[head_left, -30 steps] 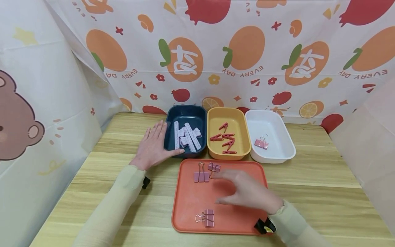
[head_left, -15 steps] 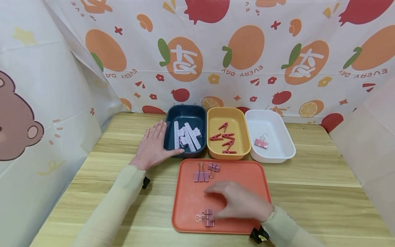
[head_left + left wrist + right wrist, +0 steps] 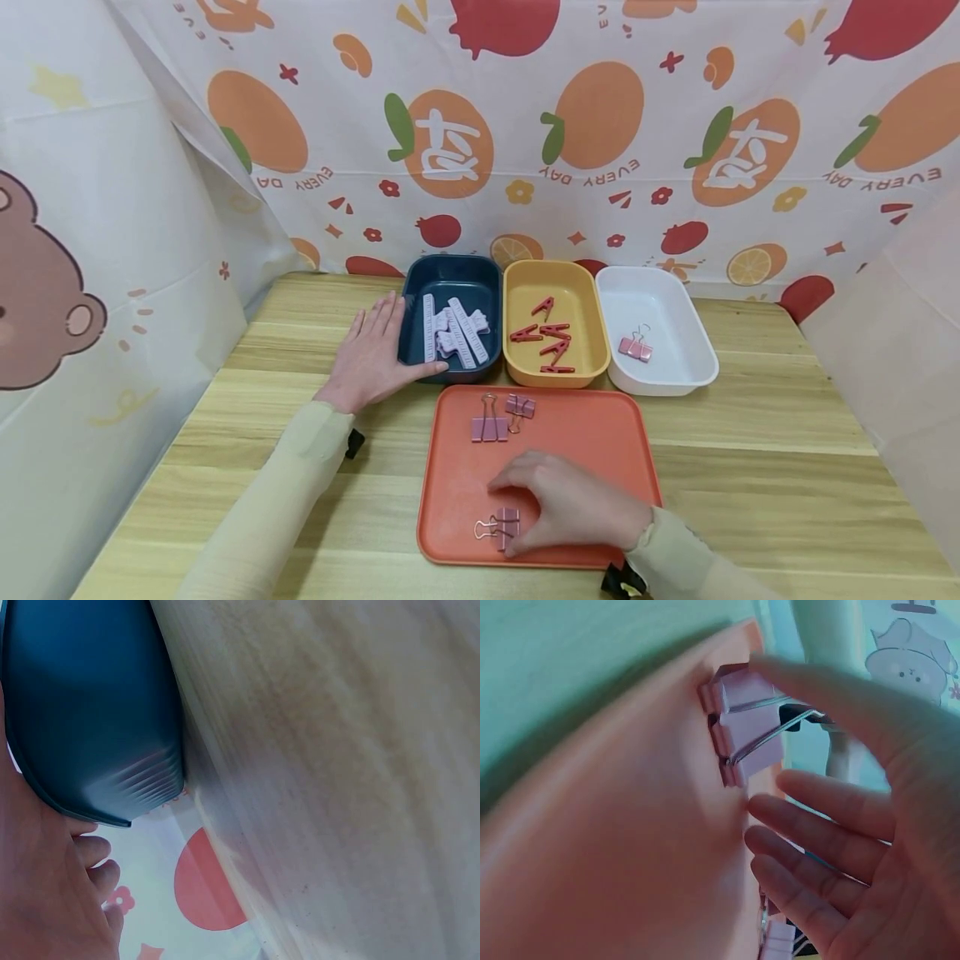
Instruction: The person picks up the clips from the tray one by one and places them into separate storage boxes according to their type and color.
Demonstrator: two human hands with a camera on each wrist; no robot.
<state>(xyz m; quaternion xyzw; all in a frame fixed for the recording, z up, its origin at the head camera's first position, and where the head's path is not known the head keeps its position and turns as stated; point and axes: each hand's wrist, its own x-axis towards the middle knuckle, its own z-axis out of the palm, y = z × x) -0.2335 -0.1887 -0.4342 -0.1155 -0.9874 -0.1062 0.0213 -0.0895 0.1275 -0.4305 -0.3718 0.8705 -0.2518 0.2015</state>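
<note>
On the red tray (image 3: 457,492), a pink binder clip (image 3: 507,523) with wire handles lies near the front edge. My right hand (image 3: 573,504) is low over the tray, its thumb at the near end of that clip and its bent fingers arched beyond the far end. In the right wrist view, the binder clip (image 3: 754,724) sits between thumb and fingers, with a gap before the fingertips (image 3: 769,806). My left hand (image 3: 367,354) lies spread against the left side of the navy bin (image 3: 450,268), thumb along its front rim.
Two more binder clips, a larger one (image 3: 490,429) and a smaller one (image 3: 521,406), lie at the tray's back. Lilac clips (image 3: 468,333) fill part of the navy bin. A yellow bin (image 3: 517,287) holds red pegs (image 3: 555,332); a white bin (image 3: 693,354) holds one pink binder clip (image 3: 636,347).
My right hand has moved from beside the back clips toward the front of the tray, down to the front binder clip. My left hand has stayed at the navy bin.
</note>
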